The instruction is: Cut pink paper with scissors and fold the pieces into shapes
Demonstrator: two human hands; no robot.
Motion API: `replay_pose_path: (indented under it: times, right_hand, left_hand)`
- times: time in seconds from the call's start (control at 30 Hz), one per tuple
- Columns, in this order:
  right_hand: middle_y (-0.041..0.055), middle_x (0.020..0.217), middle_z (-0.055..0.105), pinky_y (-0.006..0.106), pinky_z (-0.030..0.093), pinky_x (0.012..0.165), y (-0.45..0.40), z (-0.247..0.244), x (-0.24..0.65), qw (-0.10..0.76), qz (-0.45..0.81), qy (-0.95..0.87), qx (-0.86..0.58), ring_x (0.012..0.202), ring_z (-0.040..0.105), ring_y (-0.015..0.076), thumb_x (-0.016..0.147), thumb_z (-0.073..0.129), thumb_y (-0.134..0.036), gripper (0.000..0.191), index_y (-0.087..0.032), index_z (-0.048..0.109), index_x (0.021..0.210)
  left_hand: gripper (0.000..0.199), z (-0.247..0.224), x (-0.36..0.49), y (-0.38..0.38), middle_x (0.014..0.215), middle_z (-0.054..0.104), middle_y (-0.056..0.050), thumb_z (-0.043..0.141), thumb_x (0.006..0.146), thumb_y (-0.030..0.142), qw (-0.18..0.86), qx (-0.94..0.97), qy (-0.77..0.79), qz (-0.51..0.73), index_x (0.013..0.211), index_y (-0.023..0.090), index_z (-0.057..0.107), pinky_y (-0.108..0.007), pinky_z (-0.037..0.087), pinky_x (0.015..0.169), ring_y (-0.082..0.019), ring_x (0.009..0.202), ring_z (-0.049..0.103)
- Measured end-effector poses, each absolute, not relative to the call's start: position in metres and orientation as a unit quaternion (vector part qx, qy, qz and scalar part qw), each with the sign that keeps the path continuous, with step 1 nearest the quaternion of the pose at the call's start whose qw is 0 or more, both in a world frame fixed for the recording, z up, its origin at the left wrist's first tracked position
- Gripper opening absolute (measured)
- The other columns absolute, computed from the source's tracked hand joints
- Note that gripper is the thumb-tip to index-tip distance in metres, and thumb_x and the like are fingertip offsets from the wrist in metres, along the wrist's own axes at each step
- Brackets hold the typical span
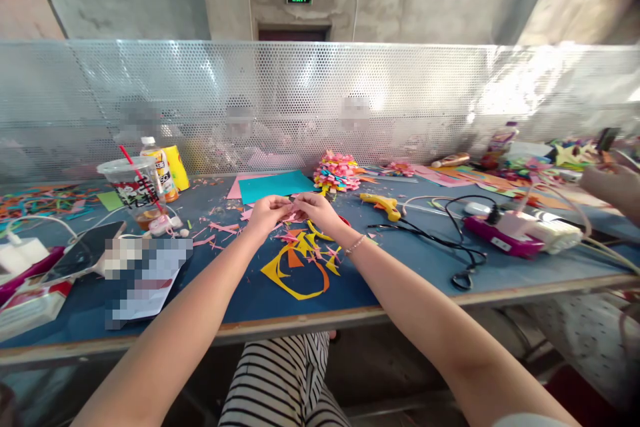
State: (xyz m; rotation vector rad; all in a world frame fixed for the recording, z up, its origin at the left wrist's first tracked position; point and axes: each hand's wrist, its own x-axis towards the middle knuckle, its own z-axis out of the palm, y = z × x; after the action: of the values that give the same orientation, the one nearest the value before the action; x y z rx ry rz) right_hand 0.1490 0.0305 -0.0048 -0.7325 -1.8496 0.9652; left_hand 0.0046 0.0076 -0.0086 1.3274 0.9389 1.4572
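Observation:
My left hand and my right hand meet over the blue table, fingertips pinched together around something too small to make out, perhaps a bit of pink. Just behind them lies a teal paper sheet. A round cluster of folded pink, yellow and blue paper stands beyond my right hand. Below my hands are yellow paper scraps and a cut yellow and orange ring. Pink strips are scattered left of my hands.
A yellow glue gun and black cable lie right, near a purple power strip. At left are a plastic cup, a bottle and a phone. A perforated screen stands behind; another person's hand is far right.

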Motion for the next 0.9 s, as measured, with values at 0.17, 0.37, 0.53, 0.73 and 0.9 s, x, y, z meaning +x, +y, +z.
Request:
replay_pose_path:
  times: [0.17,0.37,0.53,0.73,0.9]
  right_hand:
    - [0.0016,0.059,0.058,0.021,0.044,0.052,0.0312,-0.0042,0.1504,0.456,0.334,-0.762,-0.315,0.054,0.054,0.0105,0.072,0.052,-0.033,0.019,-0.015,0.053,0.065]
    - [0.0009,0.058,0.056,0.021,0.043,0.051,0.0381,-0.0055,0.1519,0.443,0.321,-0.776,-0.315,0.053,0.053,0.0096,0.072,0.051,-0.032,0.018,-0.014,0.054,0.067]
    - [0.0000,0.057,0.054,0.020,0.041,0.050,0.0373,-0.0073,0.1513,0.446,0.311,-0.778,-0.316,0.052,0.052,0.0089,0.073,0.048,-0.034,0.021,-0.015,0.052,0.066]
    - [-0.0004,0.057,0.053,0.020,0.041,0.048,0.0335,-0.0059,0.1516,0.438,0.315,-0.781,-0.316,0.051,0.051,0.0090,0.071,0.052,-0.039,0.024,-0.015,0.050,0.065]
    - [-0.0008,0.054,0.053,0.021,0.043,0.049,0.0344,-0.0044,0.1520,0.433,0.359,-0.766,-0.312,0.050,0.051,0.0091,0.069,0.054,-0.037,0.024,-0.015,0.049,0.063]
  left_hand:
    - [0.030,-0.0086,0.0041,0.0075,0.062,0.061,-0.002,0.073,0.051,0.023,0.478,0.530,0.377,0.590,0.073,0.012,0.057,-0.026,0.049,0.060,-0.011,0.056,0.058]
    - [0.022,-0.0088,0.0017,0.0066,0.067,0.063,-0.004,0.067,0.057,0.014,0.548,0.477,0.366,0.581,0.076,0.012,0.057,-0.029,0.051,0.065,-0.013,0.062,0.062]
    - [0.017,-0.0080,0.0029,0.0071,0.067,0.062,-0.003,0.066,0.058,0.015,0.496,0.515,0.380,0.587,0.072,0.012,0.057,-0.027,0.051,0.060,-0.012,0.058,0.060]
    - [0.016,-0.0103,0.0056,0.0071,0.067,0.063,-0.002,0.063,0.062,0.021,0.457,0.553,0.383,0.582,0.075,0.014,0.057,-0.029,0.051,0.062,-0.013,0.057,0.060]
    - [0.023,-0.0124,0.0045,0.0076,0.068,0.064,-0.004,0.066,0.061,0.026,0.494,0.536,0.374,0.574,0.078,0.013,0.057,-0.030,0.051,0.064,-0.014,0.062,0.062]
